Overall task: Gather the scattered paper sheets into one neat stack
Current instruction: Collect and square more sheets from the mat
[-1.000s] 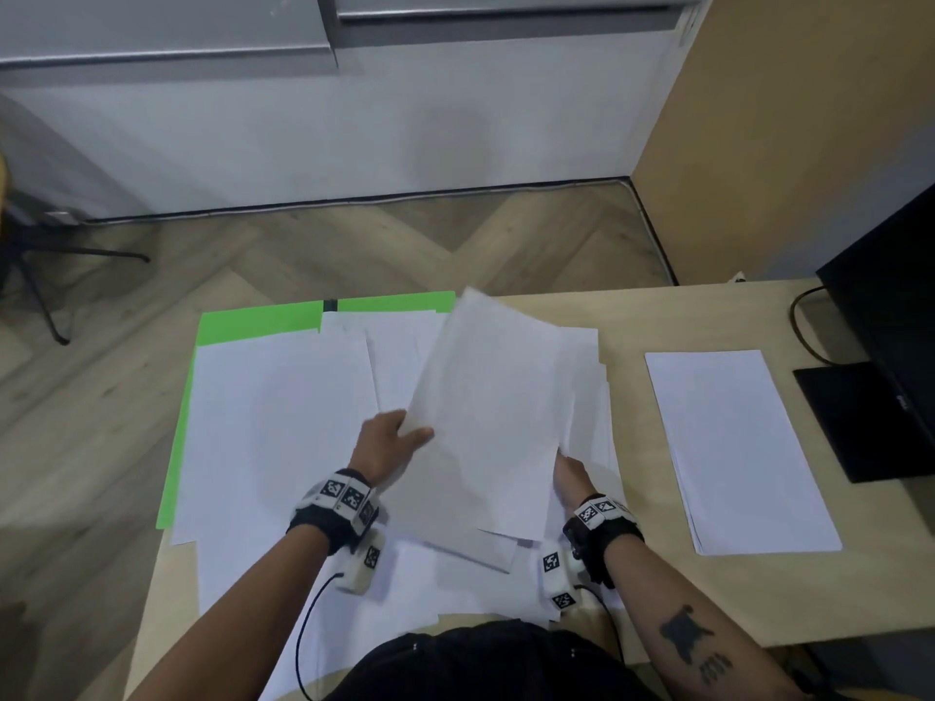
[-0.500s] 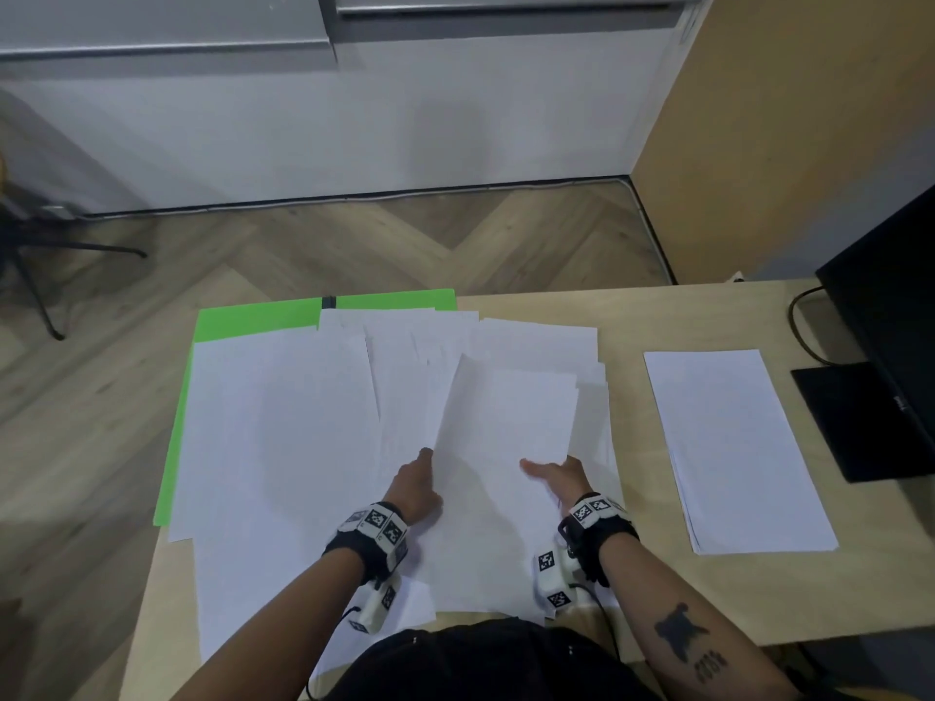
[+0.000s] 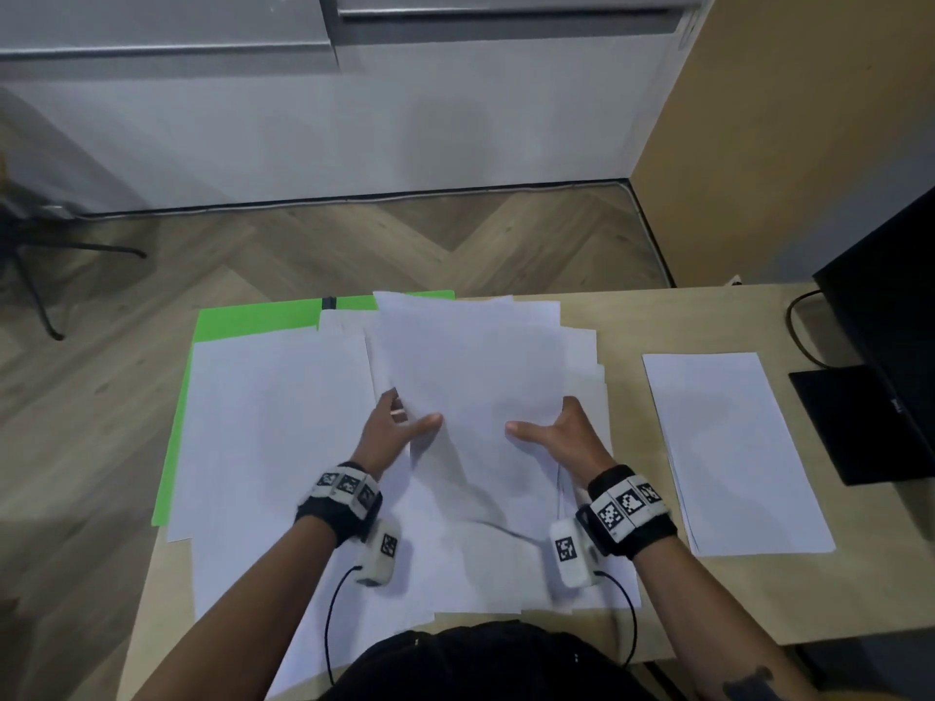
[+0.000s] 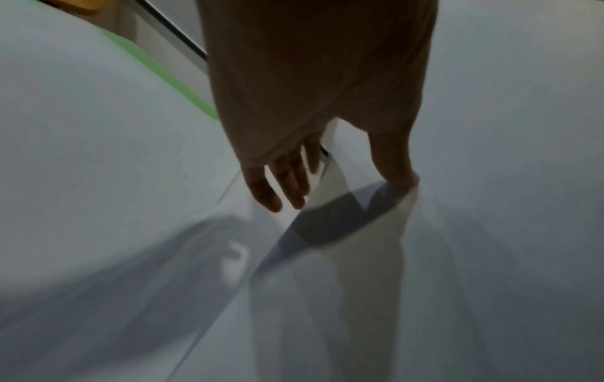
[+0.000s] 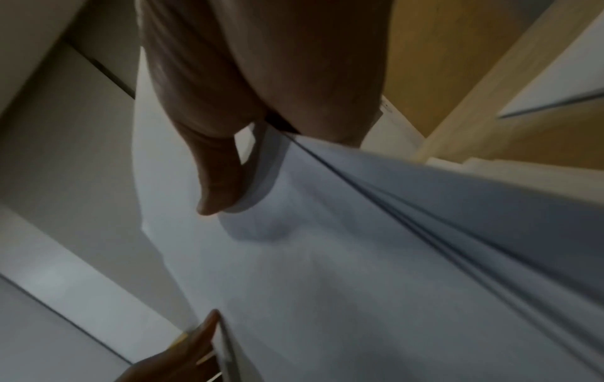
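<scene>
Under my two hands, much of the pile is hard to read: the white sheets lie over one another, so I cannot count them or see where each one ends. Both wrist views are dim and blurry. The fingers of my right hand (image 3: 571, 437) go behind the paper, so I see only its thumb on top. Near my body the pile is cut off by my dark shirt.

Between my hands I hold a bunch of sheets (image 3: 475, 376), lifted and tilted up off the pile. My left hand (image 3: 392, 430) pinches its left edge, thumb on top and fingers below. My right hand pinches the right edge the same way. In the right wrist view I see several thin paper edges (image 5: 376, 196) running out from under the thumb.

More loose sheets (image 3: 273, 447) lie flat to the left of my left hand, on a green mat (image 3: 253, 318). Well to the right of my right hand, a neat stack (image 3: 733, 447) rests on the surface (image 3: 632, 306).
</scene>
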`<state>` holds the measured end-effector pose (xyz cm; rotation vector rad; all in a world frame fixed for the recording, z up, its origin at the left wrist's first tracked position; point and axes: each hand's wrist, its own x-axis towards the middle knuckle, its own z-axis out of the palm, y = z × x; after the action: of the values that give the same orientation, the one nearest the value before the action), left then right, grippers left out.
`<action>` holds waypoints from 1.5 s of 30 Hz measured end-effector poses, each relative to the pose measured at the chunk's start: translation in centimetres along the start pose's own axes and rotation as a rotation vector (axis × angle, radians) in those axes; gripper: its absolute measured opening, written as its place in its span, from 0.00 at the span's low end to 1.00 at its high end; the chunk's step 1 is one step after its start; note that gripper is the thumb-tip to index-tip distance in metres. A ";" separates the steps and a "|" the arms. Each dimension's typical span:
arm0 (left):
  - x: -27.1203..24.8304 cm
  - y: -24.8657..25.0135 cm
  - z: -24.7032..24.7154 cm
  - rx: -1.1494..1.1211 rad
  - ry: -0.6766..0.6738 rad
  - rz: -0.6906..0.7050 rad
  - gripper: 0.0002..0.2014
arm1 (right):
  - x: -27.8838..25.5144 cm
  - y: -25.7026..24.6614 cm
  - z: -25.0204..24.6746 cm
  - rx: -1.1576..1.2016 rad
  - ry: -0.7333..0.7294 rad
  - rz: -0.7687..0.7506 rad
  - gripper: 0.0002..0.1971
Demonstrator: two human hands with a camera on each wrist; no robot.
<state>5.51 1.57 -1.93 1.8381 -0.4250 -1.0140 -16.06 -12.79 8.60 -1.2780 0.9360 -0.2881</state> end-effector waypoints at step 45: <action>-10.8 15.0 -1.2 -0.233 -0.058 0.487 0.23 | -3.1 -6.5 -0.5 0.281 0.091 -0.432 0.18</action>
<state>2.07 2.24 16.27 1.4051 -0.7174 -0.7438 -16.35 -13.15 15.77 -1.2022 0.6585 -0.7933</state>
